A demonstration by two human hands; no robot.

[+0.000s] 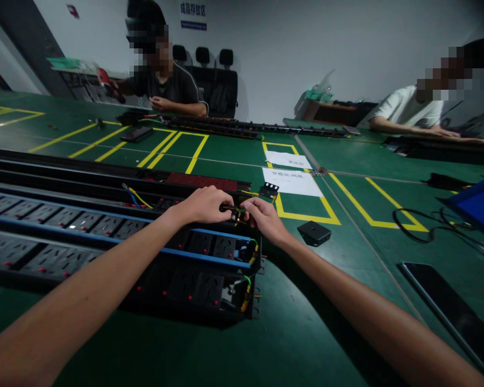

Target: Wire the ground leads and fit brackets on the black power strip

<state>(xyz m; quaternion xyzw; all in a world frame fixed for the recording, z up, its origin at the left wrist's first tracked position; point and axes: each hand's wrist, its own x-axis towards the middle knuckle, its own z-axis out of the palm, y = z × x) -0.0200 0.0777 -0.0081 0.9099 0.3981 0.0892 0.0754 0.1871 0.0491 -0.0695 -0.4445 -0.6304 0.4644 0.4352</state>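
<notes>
My left hand [210, 205] is closed, with fingers curled at the near end of a long black power strip in a row of several. Facing it, my right hand [265, 216] pinches thumb against forefinger. Between the fingertips show small dark and yellowish parts [237, 214], too small to name. Nearer me lie a blue-edged power strip [215, 262] and a black power strip [185, 285], each with sockets, red dots and yellow-green wires at its end. Behind my left hand, loose blue and yellow wires [139, 198] stick up from another strip.
A black square plate [314, 233] and a phone [447, 306] lie to the right, near a black cable [411, 220] and a blue bin [478, 207]. Paper sheets [294, 181] lie ahead. Across the table, one person [165, 86] holds a red power tool [107, 85]; another [411, 110] sits right.
</notes>
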